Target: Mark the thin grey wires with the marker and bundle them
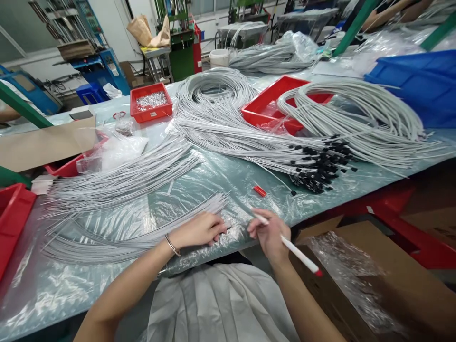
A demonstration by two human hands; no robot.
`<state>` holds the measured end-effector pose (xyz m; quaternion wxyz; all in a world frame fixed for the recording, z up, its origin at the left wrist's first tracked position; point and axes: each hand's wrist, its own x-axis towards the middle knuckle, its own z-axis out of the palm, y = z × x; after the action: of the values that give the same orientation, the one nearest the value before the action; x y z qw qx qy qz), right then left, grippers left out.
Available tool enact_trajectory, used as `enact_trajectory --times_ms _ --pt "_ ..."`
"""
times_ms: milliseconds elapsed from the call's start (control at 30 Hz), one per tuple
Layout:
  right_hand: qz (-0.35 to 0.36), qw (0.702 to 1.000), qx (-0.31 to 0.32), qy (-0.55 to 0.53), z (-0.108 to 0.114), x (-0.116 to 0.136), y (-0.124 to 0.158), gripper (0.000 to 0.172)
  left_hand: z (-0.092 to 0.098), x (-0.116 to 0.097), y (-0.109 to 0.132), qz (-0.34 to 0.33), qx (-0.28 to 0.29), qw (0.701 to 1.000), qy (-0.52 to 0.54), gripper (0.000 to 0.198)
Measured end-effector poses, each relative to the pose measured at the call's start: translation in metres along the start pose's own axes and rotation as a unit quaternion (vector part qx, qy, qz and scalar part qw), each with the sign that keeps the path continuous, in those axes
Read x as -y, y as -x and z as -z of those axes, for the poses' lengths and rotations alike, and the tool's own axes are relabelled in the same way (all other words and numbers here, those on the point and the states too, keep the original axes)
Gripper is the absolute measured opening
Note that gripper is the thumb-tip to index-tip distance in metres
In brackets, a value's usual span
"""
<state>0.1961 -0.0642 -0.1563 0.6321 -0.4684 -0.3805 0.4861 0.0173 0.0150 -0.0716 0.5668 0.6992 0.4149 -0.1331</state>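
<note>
My right hand (270, 236) is closed around a slim white marker pen (301, 255) with a red end, which points down toward my right forearm. A red pen cap (260, 191) lies on the plastic-covered table, a little beyond that hand. My left hand (200, 229), with a bracelet at its wrist, rests at the table's near edge, fingers curled. Whatever its fingertips pinch is too small to make out. Just behind it is a thin bundle of grey cables (171, 229), their ends fanned out. Farther back lies a larger bundle of loose cables (124, 178).
Coiled cables (213, 95) run to a heap of black connectors (320, 164). Around them are a red tray (151, 114) of small metal parts, another red tray (256, 112), a second cable coil (359, 114) and a blue bin (416, 85). A cardboard box (392, 256) stands at right.
</note>
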Motion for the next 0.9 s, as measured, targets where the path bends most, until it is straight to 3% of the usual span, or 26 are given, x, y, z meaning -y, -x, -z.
enact_trajectory --times_ms 100,233,333,367,467,533,633,700,767,833,900 --pt "-0.060 0.996 -0.016 -0.060 -0.005 0.001 0.003 0.031 0.003 -0.028 0.021 -0.084 -0.154 0.975 -0.135 0.037" --pt "-0.008 0.990 0.130 0.057 -0.032 0.001 0.009 0.026 -0.009 -0.067 0.043 -0.212 -0.325 0.893 -0.229 0.022" --pt "0.043 0.993 0.033 0.101 -0.054 -0.003 0.018 0.028 -0.026 -0.083 0.046 -0.253 -0.398 0.823 -0.318 0.014" --pt "0.049 0.992 -0.032 0.109 -0.060 -0.005 0.021 0.029 -0.031 -0.086 0.046 -0.257 -0.408 0.809 -0.336 0.012" --pt "0.051 0.992 -0.093 0.068 -0.072 -0.003 0.028 0.038 -0.038 -0.090 0.050 -0.273 -0.428 0.795 -0.333 0.011" --pt "0.047 0.996 -0.071 0.023 -0.075 0.004 0.029 0.039 -0.037 -0.086 0.058 -0.261 -0.418 0.808 -0.323 0.024" --pt "0.029 0.999 -0.030 -0.025 -0.070 0.021 0.021 0.031 -0.028 -0.067 0.072 -0.187 -0.359 0.860 -0.309 0.051" --pt "-0.010 0.994 -0.029 -0.106 -0.061 0.034 0.013 0.031 -0.020 -0.048 0.081 -0.121 -0.285 0.906 -0.290 0.044" --pt "-0.084 0.980 -0.069 -0.169 -0.051 0.045 0.005 0.032 -0.011 -0.032 0.090 -0.072 -0.181 0.945 -0.264 0.029" --pt "-0.143 0.963 -0.080 -0.214 -0.043 0.052 0.000 0.035 0.000 -0.023 0.098 -0.053 -0.091 0.969 -0.225 0.026" --pt "-0.179 0.952 -0.067 -0.240 -0.039 0.053 -0.003 0.036 0.011 -0.023 0.108 -0.041 -0.059 0.977 -0.202 0.029"
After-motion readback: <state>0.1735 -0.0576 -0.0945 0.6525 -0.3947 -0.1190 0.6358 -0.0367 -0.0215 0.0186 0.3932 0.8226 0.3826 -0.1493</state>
